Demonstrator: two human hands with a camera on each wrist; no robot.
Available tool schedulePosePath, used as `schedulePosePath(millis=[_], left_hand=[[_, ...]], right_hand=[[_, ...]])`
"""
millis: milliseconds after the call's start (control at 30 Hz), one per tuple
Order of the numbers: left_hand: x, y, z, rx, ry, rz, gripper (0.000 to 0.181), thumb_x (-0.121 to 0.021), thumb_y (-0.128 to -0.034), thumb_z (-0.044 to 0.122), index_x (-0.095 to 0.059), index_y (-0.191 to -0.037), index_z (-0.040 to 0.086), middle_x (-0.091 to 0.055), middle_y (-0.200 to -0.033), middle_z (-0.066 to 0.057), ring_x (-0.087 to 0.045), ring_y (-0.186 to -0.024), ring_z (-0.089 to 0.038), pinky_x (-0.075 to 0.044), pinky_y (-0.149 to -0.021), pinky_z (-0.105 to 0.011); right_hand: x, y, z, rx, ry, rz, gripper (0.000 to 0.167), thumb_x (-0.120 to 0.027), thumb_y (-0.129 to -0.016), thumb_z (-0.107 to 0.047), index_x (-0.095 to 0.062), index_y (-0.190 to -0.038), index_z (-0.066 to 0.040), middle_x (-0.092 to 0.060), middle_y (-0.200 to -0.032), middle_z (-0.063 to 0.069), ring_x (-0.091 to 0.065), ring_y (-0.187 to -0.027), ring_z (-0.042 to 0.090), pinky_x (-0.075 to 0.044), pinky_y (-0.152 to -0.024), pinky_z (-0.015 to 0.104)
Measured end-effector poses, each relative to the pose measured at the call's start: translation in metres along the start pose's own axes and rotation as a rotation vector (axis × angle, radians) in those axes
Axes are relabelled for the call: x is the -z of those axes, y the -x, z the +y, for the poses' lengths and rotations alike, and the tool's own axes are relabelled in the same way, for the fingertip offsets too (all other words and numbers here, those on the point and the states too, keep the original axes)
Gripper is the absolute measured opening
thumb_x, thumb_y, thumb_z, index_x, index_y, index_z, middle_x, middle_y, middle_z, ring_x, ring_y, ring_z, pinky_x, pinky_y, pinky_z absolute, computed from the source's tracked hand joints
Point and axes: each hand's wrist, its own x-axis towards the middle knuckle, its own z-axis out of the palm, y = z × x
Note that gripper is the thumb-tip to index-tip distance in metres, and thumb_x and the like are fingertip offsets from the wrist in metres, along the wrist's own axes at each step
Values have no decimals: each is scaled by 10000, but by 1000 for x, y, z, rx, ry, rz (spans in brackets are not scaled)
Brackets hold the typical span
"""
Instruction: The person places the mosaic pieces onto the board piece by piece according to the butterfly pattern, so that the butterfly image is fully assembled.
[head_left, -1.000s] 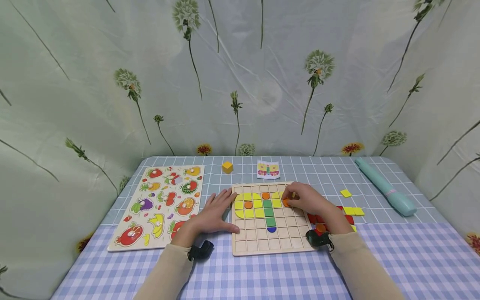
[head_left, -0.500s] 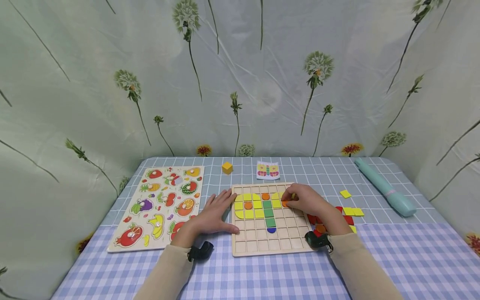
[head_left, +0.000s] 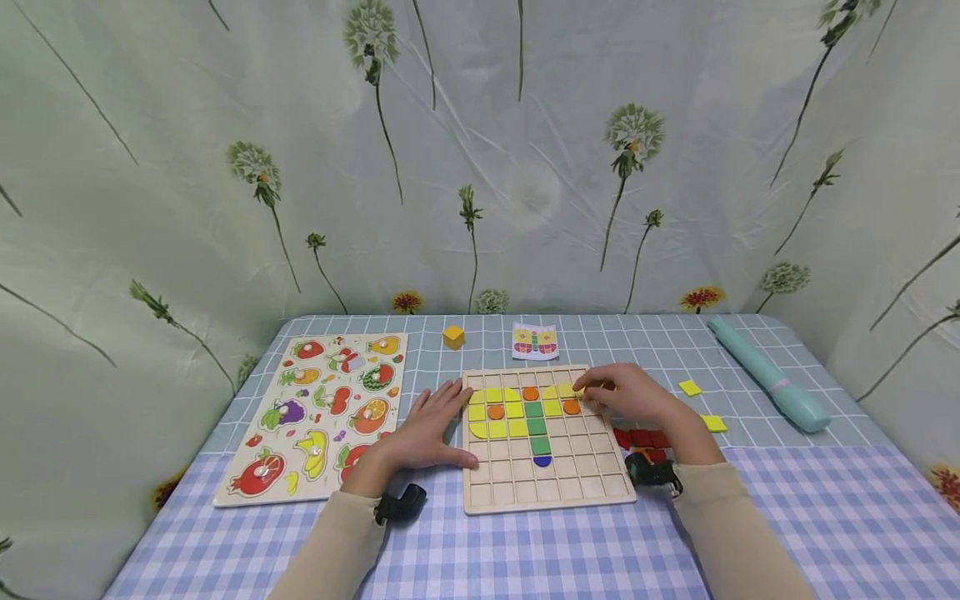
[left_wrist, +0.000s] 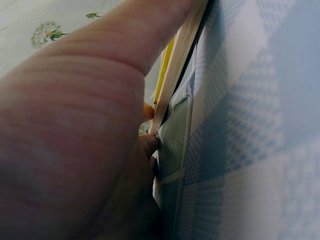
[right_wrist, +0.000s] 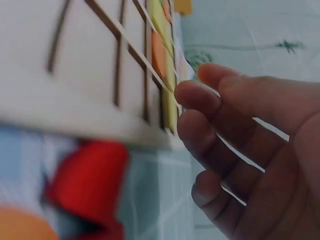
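A wooden grid board [head_left: 551, 493] lies in front of me with yellow tiles [head_left: 497, 428], a column of green tiles [head_left: 537, 426] and a blue half-round tile [head_left: 542, 461] in its cells. An orange disc [head_left: 572, 407] sits in a cell at the right among yellow tiles. Just right of that disc, my right hand [head_left: 630, 397] hovers by the board's upper right edge. Its loosely bent fingers [right_wrist: 196, 131] hold nothing in the right wrist view. My left hand [head_left: 426, 432] rests against the board's left edge, fingers extended and thumb touching the frame.
Red tiles [head_left: 643, 438] lie right of the board, partly hidden by my right wrist, with loose yellow tiles [head_left: 714, 423] beyond. A butterfly pattern card [head_left: 536, 342] and yellow cube [head_left: 453, 337] stand behind. A fruit puzzle [head_left: 341, 354] lies left, a teal umbrella-like object [head_left: 768, 371] right.
My right hand has let go of the orange disc, which stays in its cell, and has drawn back to the right. The left hand keeps its place.
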Motion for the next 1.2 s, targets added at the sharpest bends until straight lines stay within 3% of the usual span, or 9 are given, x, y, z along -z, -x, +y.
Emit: schedulePosePath(millis=[133, 300, 667, 967, 1200], left_hand=[[0, 0, 0, 3, -5, -5, 1113, -787, -755, 598, -227, -1605, 149, -124, -1699, -72, -45, -1586, -276, 3, -1274, -552], [1, 0, 0, 3, -7, -4, 1110, -784, -757, 601, -227, -1605, 151, -127, -1699, -70, -41, -1586, -276, 8, -1275, -549], [0, 1, 0, 9, 0, -5, 1116, -793, -748, 598, -224, -1607, 169, -119, -1701, -52, -39, -1587, -260, 16, -1276, -544], [0, 1, -1, -16, 8, 7, 1111, -797, -753, 587, -240, -1600, 132, -133, -1697, -79, -57, -1583, -294, -9, -1269, -567], [1, 1, 0, -15, 2, 7, 1109, -797, -753, 590, -243, -1600, 136, -133, -1697, -76, -56, -1583, -292, -7, -1271, -565]], right_hand=[[13, 4, 10, -38, 31, 52, 218, -607, -986, -167, -725, -1167, -135, -707, -1089, 75, -585, -918, 216, -533, -777, 313], [28, 13, 25, -98, 68, 114, 269, -601, -979, -172, -697, -1224, -117, -664, -1225, 164, -581, -1062, 312, -563, -893, 447], [40, 26, 67, -178, 138, 234, 309, -578, -970, -115, -645, -1263, -42, -557, -1320, 297, -553, -1121, 469, -531, -922, 588], [41, 32, 86, -270, 180, 238, 364, -594, -921, -79, -638, -1279, -23, -503, -1334, 354, -442, -1202, 532, -444, -1002, 673], [41, 35, 91, -325, 150, 194, 489, -628, -827, -32, -616, -1316, -29, -400, -1358, 382, -387, -1207, 556, -491, -964, 640]])
